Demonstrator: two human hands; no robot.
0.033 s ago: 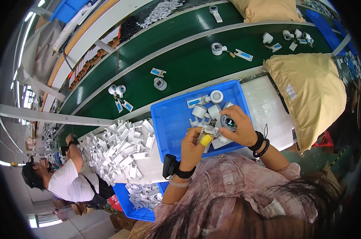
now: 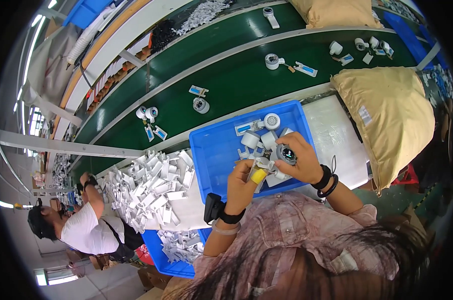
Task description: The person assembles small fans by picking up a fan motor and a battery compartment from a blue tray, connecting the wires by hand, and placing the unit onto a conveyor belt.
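Over the right part of a blue bin (image 2: pixel 205 165), my two hands work together on one small device. My right hand (image 2: pixel 302 159) is closed around its round grey-and-white head (image 2: pixel 286 154), whose dark face carries a lit display. Pinched in my left hand (image 2: pixel 241 187) is a white plastic handle piece (image 2: pixel 263 163) next to that head; fingers hide where the two meet. Yellow wrapping (image 2: pixel 259 175) covers my left thumb. Similar white round heads lie below in the bin, one with a round grille (image 2: pixel 272 121), beside a white handle with a blue cell (image 2: pixel 248 128).
Loose white plastic shells (image 2: pixel 154 187) are heaped left of the bin, with another blue bin (image 2: pixel 169 265) of parts below. Beyond runs a green conveyor (image 2: pixel 236 85) carrying several devices. A large tan sack (image 2: pixel 391 120) stands right. A co-worker in white (image 2: pixel 89 232) is at far left.
At far left, the co-worker's head and forearm have shifted slightly. My hands and the device stay practically where they were.
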